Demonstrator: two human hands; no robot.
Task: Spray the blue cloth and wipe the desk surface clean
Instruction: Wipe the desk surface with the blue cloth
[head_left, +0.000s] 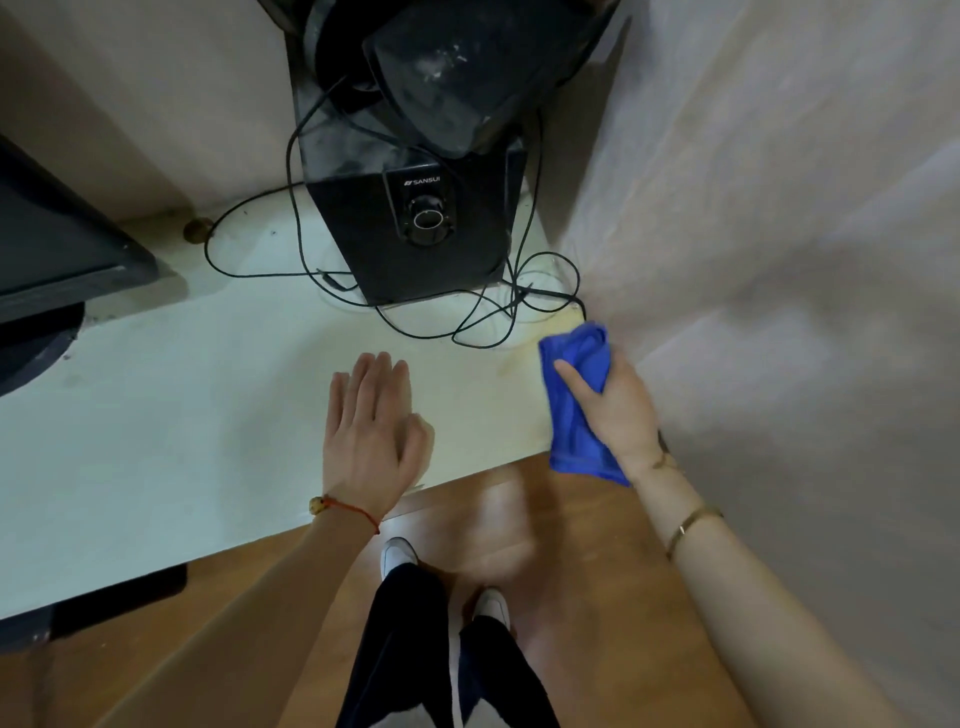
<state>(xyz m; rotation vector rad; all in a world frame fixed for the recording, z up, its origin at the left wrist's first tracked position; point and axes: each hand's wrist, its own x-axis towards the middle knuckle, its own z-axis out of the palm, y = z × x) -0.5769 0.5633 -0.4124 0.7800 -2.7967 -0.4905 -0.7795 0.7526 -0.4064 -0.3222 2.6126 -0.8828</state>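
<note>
The crumpled blue microfibre cloth (574, 400) is gripped in the right hand (618, 410) at three o'clock, by the pale desk surface (182, 405) corner. The left hand (371, 431) lies flat, fingers straight, holding nothing. The tangled black cables (488, 317) are best avoided, with overlapping strokes drawn inward.

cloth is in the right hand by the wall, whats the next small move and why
Probably lower the right hand so the crumpled blue cloth lies flat on the white desk surface, then wipe leftward. The cloth is gripped at the desk's right corner near the wall, yellowish stains lie just beside it, and the left hand is open over the desk. No spray bottle is in view.
</note>
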